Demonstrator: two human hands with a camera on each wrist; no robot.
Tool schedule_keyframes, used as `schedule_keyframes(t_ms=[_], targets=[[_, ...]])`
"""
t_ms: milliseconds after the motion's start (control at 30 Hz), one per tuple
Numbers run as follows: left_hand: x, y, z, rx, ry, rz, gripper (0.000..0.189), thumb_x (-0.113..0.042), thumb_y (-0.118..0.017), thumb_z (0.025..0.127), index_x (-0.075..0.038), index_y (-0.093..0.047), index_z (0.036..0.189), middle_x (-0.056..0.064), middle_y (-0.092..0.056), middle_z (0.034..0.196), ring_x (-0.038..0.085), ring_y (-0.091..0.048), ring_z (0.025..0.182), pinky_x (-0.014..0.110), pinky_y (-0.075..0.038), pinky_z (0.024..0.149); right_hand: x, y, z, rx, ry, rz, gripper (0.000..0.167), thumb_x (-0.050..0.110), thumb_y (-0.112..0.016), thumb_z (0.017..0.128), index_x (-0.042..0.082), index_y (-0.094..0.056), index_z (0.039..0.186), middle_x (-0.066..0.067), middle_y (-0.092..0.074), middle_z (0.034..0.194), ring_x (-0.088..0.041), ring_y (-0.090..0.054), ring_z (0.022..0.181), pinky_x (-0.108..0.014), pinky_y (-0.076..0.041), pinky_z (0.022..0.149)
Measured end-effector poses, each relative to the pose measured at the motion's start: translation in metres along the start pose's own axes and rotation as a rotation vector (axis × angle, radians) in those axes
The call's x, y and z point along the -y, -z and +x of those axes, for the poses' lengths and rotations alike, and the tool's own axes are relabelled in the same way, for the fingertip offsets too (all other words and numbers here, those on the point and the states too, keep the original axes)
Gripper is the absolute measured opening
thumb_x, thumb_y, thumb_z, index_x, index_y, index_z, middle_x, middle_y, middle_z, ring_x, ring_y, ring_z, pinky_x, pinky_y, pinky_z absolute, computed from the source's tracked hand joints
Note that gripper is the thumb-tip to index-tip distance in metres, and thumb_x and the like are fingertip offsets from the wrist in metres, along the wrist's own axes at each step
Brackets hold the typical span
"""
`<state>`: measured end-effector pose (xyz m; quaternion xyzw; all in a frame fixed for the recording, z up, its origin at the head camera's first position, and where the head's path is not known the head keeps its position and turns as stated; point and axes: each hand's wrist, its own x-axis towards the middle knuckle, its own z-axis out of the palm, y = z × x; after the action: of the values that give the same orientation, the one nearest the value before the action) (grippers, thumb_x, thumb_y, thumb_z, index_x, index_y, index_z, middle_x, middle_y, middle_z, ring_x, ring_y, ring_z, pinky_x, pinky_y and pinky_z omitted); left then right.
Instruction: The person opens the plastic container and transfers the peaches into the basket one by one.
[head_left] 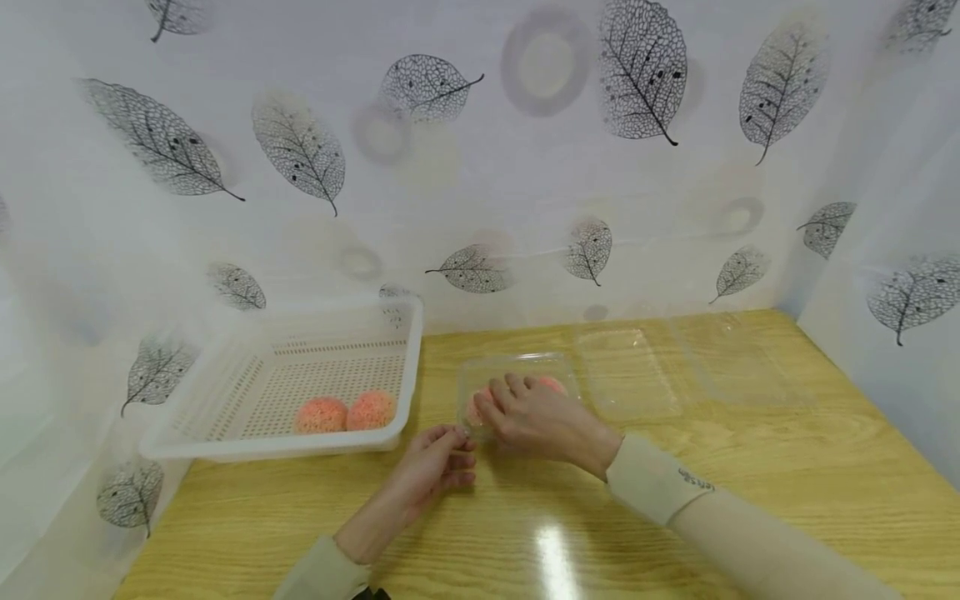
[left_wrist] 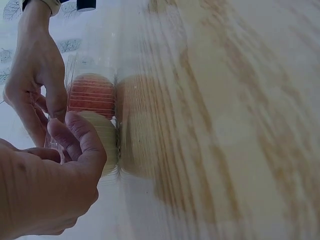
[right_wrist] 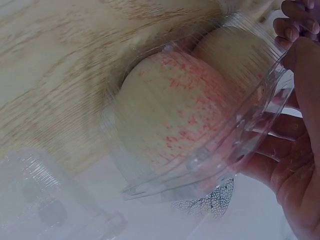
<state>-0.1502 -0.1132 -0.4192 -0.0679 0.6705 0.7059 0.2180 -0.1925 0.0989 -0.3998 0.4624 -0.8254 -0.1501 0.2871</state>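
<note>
A clear plastic clamshell box (head_left: 573, 375) with two pink-speckled, peach-like balls inside stands at mid-table. My left hand (head_left: 431, 467) is at its near left corner, thumb and fingertips pinching the rim. Across the lid lies my right hand (head_left: 536, 417), fingers spread on top and thumb by the near edge; it covers much of the box. Through the plastic in the right wrist view, one ball (right_wrist: 170, 110) looks pale with pink specks. In the left wrist view, a redder ball (left_wrist: 91, 94) shows behind the ribbed wall, with my left fingers close by.
A white perforated basket (head_left: 412, 358) at the left holds two more pink balls (head_left: 347, 414). Right of the box are a clear plastic container (head_left: 630, 375) and another clear piece (head_left: 738, 362). A leaf-patterned curtain (head_left: 480, 167) hangs behind the wooden table (head_left: 637, 517).
</note>
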Motion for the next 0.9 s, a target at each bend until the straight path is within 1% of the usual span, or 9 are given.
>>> schedule_keyframes(t_ms=[133, 233, 467, 567, 633, 700, 733, 833, 900], targets=[[0.000, 0.000, 0.001, -0.006, 0.000, 0.002, 0.021, -0.022, -0.049, 0.109, -0.003, -0.056, 0.114, 0.002, -0.062, 0.100, 0.008, -0.063, 0.082, 0.025, -0.060, 0.073, 0.000, -0.001, 0.000, -0.001, -0.001, -0.010, 0.032, 0.025, -0.062, 0.096, 0.007, -0.065, 0.123, -0.013, -0.072, 0.106, -0.028, -0.074, 0.094, -0.035, -0.063, 0.079], [0.000, -0.001, 0.002, -0.008, 0.004, 0.005, 0.020, -0.020, -0.048, 0.108, -0.002, -0.055, 0.113, 0.002, -0.062, 0.099, 0.007, -0.063, 0.081, 0.024, -0.060, 0.073, 0.000, -0.002, 0.001, -0.020, -0.004, -0.013, 0.028, 0.022, -0.061, 0.096, 0.007, -0.065, 0.120, -0.011, -0.071, 0.102, -0.026, -0.072, 0.090, -0.033, -0.062, 0.074], [0.003, -0.002, 0.002, -0.029, 0.002, -0.010, 0.020, -0.020, -0.050, 0.107, -0.001, -0.055, 0.112, 0.002, -0.061, 0.098, 0.007, -0.063, 0.079, 0.024, -0.060, 0.071, -0.002, -0.002, 0.002, -0.087, -0.038, 0.048, 0.026, 0.028, -0.067, 0.089, 0.010, -0.064, 0.107, -0.004, -0.065, 0.090, -0.020, -0.066, 0.073, -0.029, -0.057, 0.061], [0.003, -0.002, 0.001, -0.037, 0.002, -0.019, 0.019, -0.022, -0.052, 0.107, -0.004, -0.057, 0.110, 0.001, -0.061, 0.099, 0.007, -0.063, 0.079, 0.025, -0.059, 0.070, -0.003, -0.004, 0.002, -0.114, -0.052, 0.066, 0.027, 0.031, -0.069, 0.085, 0.012, -0.064, 0.104, -0.002, -0.063, 0.087, -0.018, -0.063, 0.069, -0.027, -0.054, 0.056], [0.003, -0.002, 0.000, -0.034, 0.002, -0.018, 0.019, -0.023, -0.052, 0.107, -0.004, -0.057, 0.108, 0.001, -0.060, 0.099, 0.007, -0.063, 0.079, 0.025, -0.059, 0.070, -0.003, -0.004, 0.003, -0.117, -0.062, 0.101, 0.027, 0.031, -0.070, 0.083, 0.014, -0.064, 0.102, 0.000, -0.062, 0.086, -0.017, -0.061, 0.069, -0.027, -0.052, 0.056], [0.003, -0.001, -0.001, -0.031, 0.003, -0.018, 0.019, -0.023, -0.052, 0.107, -0.005, -0.057, 0.108, 0.000, -0.060, 0.099, 0.007, -0.063, 0.079, 0.024, -0.059, 0.071, -0.005, -0.002, 0.003, -0.094, -0.062, 0.168, 0.029, 0.031, -0.073, 0.081, 0.015, -0.064, 0.104, 0.000, -0.063, 0.088, -0.016, -0.062, 0.073, -0.027, -0.054, 0.060], [0.003, -0.001, -0.002, -0.029, 0.006, -0.019, 0.019, -0.023, -0.051, 0.107, -0.005, -0.057, 0.108, 0.000, -0.059, 0.099, 0.007, -0.063, 0.079, 0.025, -0.059, 0.071, -0.006, -0.001, 0.002, -0.070, -0.065, 0.217, 0.032, 0.032, -0.075, 0.081, 0.015, -0.064, 0.107, 0.000, -0.064, 0.092, -0.017, -0.063, 0.077, -0.028, -0.056, 0.065], [0.003, 0.000, -0.003, -0.019, 0.008, -0.024, 0.020, -0.024, -0.050, 0.108, -0.005, -0.056, 0.109, 0.000, -0.059, 0.099, 0.008, -0.063, 0.080, 0.025, -0.059, 0.072, -0.010, 0.006, 0.000, 0.032, -0.082, 0.374, 0.042, 0.033, -0.081, 0.082, 0.016, -0.066, 0.117, -0.002, -0.066, 0.107, -0.021, -0.068, 0.096, -0.033, -0.060, 0.083], [0.004, 0.001, -0.003, -0.015, 0.007, -0.031, 0.021, -0.025, -0.051, 0.108, -0.005, -0.056, 0.111, 0.000, -0.059, 0.100, 0.008, -0.063, 0.081, 0.025, -0.060, 0.073, -0.013, 0.012, -0.004, 0.098, -0.106, 0.461, 0.047, 0.032, -0.082, 0.083, 0.015, -0.065, 0.123, -0.008, -0.068, 0.119, -0.027, -0.068, 0.111, -0.040, -0.059, 0.095]])
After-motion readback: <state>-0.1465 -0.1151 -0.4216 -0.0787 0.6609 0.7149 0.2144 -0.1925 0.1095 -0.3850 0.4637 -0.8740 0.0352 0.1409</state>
